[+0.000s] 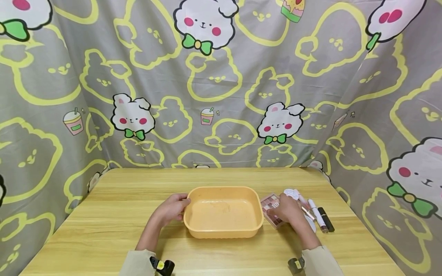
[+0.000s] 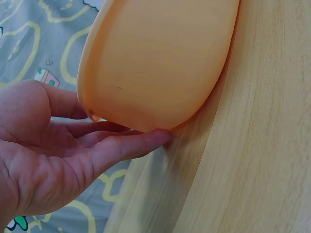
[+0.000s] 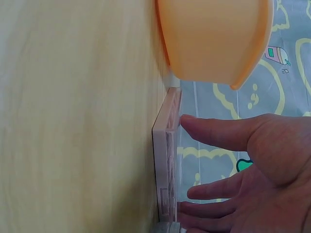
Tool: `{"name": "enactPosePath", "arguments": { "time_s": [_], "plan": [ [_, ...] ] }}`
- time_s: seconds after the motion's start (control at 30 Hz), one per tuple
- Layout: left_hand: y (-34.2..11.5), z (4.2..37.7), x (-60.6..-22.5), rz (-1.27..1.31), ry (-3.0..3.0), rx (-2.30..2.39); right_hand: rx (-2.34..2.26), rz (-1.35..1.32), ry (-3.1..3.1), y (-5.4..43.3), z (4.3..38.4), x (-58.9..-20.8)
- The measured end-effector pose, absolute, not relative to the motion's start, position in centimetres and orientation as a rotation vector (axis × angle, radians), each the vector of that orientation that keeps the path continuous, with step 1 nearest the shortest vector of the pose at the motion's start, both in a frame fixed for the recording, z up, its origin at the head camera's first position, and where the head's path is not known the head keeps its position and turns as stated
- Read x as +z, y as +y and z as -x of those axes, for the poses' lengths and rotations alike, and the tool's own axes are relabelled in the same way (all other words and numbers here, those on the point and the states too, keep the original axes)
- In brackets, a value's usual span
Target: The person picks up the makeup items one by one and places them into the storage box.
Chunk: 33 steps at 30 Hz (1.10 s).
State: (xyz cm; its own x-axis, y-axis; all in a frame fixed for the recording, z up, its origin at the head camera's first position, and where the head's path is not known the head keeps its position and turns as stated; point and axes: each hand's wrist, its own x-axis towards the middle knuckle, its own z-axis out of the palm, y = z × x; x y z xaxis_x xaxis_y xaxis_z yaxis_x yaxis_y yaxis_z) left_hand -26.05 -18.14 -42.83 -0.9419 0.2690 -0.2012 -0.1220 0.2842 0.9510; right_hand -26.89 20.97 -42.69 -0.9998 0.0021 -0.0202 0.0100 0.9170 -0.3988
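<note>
An orange plastic basin (image 1: pixel 224 233) stands on the table in front of the person. At its left end is the left hand (image 1: pixel 172 209), fingertips at the rim; in the left wrist view the thumb (image 2: pixel 141 143) extends along the lower outer wall. To the right of the basin lies a pink eyeshadow palette (image 1: pixel 272 218), a grid of shades showing through its lid. The right hand (image 1: pixel 288 209) is over the palette, partly hiding it. Seen from the right wrist, the thumb (image 3: pixel 214 132) reaches the palette's top face and the other fingers spread over it, uncurled.
Beyond the right hand lie several cosmetics: a white scalloped item (image 1: pixel 291 193), a white tube with a dark end (image 1: pixel 317 215), a black tube (image 1: pixel 326 219) and a white round piece (image 1: pixel 311 224). A patterned grey curtain (image 1: pixel 214 84) surrounds the wooden table (image 1: pixel 138 188).
</note>
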Motion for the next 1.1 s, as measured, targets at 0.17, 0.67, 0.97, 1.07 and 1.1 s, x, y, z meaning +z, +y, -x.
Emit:
{"name": "enactPosePath", "arguments": {
  "time_s": [0.17, 0.67, 0.97, 1.07, 1.1],
  "plan": [
    [-18.12, 26.09, -42.86, -0.126, 2.245, 1.704, -0.674, -0.063, 2.999, 21.16, 26.89, -43.0],
    [-18.19, 26.13, -42.94, -0.146, 2.243, 1.703, -0.57, -0.066, 3.002, 21.49, 27.27, -43.47],
    [-18.14, 25.98, -42.72, -0.128, 2.261, 1.68, -0.591, -0.047, 3.025, 21.41, 27.22, -43.6],
    [-18.13, 25.99, -42.74, -0.116, 2.264, 1.685, -0.595, -0.04, 3.036, 21.33, 27.24, -43.63],
    [-18.12, 25.99, -42.74, -0.114, 2.264, 1.687, -0.601, -0.042, 3.037, 21.31, 27.25, -43.65]
  ]
}}
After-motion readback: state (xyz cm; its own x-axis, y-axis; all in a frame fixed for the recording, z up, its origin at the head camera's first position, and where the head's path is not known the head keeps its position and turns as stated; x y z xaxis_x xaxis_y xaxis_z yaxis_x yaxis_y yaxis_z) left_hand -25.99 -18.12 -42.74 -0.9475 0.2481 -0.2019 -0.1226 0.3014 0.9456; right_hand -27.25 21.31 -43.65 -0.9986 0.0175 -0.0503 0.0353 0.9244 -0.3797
